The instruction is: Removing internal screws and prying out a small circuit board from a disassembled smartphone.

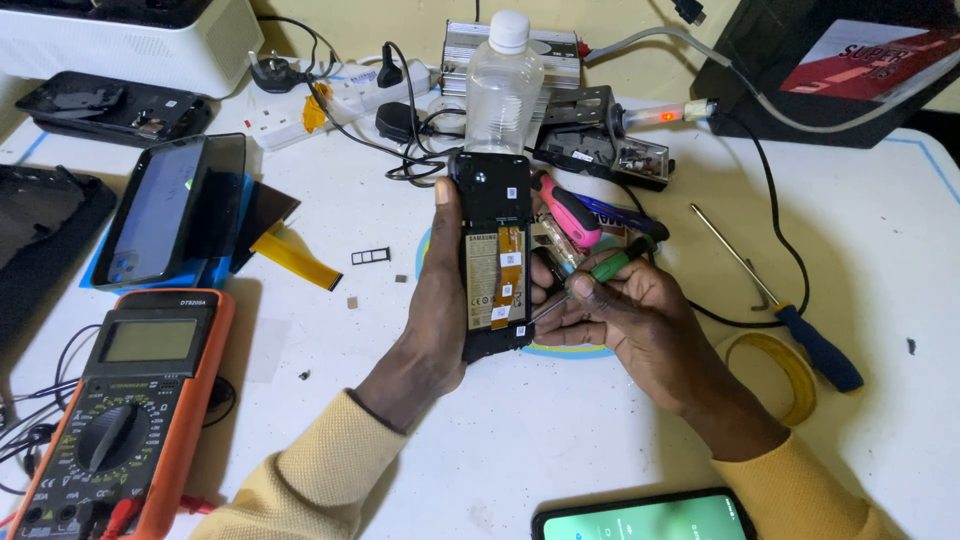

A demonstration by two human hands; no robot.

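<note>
plastic bottle [503,85] behind opened phone [493,255] (multimeter [125,410] left), blue screwdriver [775,300] right.

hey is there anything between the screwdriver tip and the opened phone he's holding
Nothing visible does. The left hand holds the opened phone upright from its left edge, leaving the right edge bare. The right hand brings the green-handled screwdriver straight to that edge; the pink tool lies behind, out of the path.

white worktable [560,440] with blue-lined edges; pale yellow wall [640,70] behind; soft, even light
</note>
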